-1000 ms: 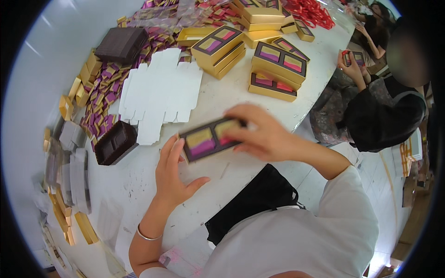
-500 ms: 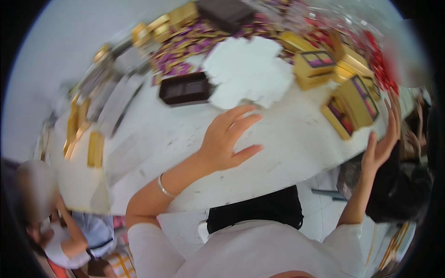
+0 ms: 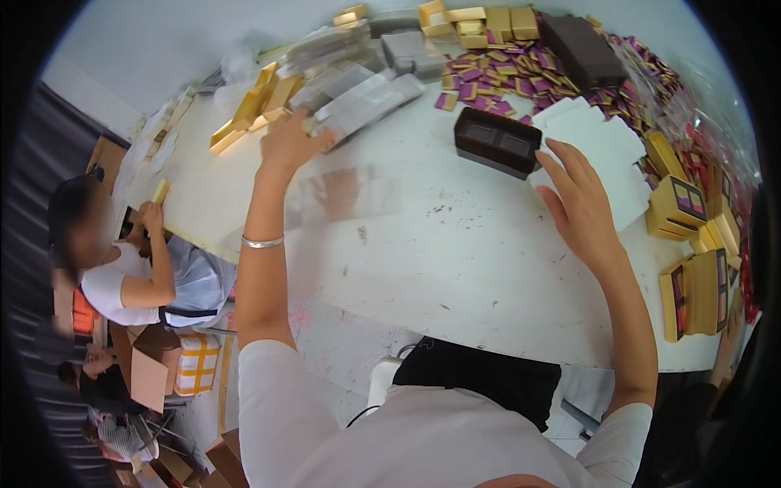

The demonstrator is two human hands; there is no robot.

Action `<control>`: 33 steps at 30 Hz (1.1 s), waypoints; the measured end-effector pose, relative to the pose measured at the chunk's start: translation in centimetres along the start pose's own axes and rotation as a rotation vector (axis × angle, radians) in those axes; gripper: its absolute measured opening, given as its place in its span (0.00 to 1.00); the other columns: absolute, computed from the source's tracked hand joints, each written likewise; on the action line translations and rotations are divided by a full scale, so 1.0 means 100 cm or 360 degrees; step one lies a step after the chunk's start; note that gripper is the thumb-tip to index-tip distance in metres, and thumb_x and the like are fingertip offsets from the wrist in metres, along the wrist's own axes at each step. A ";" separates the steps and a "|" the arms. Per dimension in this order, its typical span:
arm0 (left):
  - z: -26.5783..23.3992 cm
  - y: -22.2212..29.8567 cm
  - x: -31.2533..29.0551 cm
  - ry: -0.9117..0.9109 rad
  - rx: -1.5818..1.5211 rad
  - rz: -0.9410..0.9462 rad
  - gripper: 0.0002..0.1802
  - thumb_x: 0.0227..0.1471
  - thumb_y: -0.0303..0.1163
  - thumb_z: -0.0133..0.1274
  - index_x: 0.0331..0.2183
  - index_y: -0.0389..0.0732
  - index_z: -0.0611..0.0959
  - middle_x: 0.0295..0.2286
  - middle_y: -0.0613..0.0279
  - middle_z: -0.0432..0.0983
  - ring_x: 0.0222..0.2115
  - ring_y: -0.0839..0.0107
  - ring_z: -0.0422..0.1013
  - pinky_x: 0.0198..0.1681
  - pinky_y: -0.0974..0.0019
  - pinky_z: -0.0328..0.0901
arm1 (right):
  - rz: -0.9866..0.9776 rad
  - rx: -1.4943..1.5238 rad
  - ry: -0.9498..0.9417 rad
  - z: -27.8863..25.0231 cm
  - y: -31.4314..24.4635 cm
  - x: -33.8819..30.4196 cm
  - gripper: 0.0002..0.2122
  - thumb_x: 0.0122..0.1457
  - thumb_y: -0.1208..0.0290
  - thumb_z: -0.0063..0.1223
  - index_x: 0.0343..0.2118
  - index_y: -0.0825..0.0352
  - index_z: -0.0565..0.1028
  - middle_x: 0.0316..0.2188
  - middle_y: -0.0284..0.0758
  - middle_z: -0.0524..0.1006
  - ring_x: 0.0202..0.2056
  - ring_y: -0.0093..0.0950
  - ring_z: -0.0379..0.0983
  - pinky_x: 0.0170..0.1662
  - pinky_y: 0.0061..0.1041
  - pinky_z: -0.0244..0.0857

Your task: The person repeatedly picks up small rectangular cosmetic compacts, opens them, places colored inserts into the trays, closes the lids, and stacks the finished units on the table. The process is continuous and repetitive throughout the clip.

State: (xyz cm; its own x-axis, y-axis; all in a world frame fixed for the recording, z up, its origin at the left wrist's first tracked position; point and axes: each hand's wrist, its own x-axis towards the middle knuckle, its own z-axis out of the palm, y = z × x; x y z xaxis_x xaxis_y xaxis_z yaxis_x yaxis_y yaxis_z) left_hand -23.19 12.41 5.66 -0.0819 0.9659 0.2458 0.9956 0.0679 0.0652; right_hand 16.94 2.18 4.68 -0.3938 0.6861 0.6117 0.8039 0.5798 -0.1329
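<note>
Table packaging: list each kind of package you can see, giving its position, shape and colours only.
Dark brown tray: centre, rectangular, beside right hand.
Gold boxes: right edge, purple and pink windows.
Clear sleeves: top, by left hand.
White card sheets: right of tray.
</note>
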 end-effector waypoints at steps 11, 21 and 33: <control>0.015 -0.094 -0.041 0.0371 -0.0430 -0.0237 0.38 0.41 0.46 0.61 0.50 0.33 0.70 0.43 0.47 0.73 0.43 0.57 0.71 0.45 0.61 0.65 | 0.0248 0.0315 -0.0033 0.050 0.022 0.019 0.11 0.43 0.89 0.43 0.30 0.72 0.73 0.30 0.41 0.71 0.39 0.39 0.68 0.41 0.33 0.65; -0.008 0.153 -0.114 -0.0666 -0.1067 0.1352 0.39 0.36 0.39 0.66 0.51 0.41 0.69 0.46 0.55 0.67 0.47 0.58 0.64 0.51 0.59 0.58 | 0.0279 0.0704 0.0404 0.007 0.025 0.033 0.05 0.50 0.77 0.55 0.28 0.71 0.70 0.28 0.40 0.70 0.31 0.38 0.67 0.36 0.30 0.63; 0.022 0.189 -0.127 -0.0721 -0.1206 0.1348 0.46 0.34 0.44 0.66 0.54 0.41 0.65 0.42 0.57 0.66 0.37 0.60 0.67 0.39 0.63 0.63 | 0.1592 0.1434 -0.0774 -0.065 0.031 -0.062 0.09 0.57 0.59 0.50 0.29 0.59 0.67 0.20 0.23 0.67 0.22 0.12 0.57 0.21 0.14 0.48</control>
State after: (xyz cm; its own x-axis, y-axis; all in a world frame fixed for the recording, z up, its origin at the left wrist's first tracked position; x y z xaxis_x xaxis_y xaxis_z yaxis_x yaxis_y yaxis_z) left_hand -3.22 2.00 1.64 0.7530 0.6440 0.1353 0.4349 -0.6413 0.6321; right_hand 24.78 -3.15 5.56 -0.0995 0.9382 -0.3314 0.3496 -0.2789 -0.8944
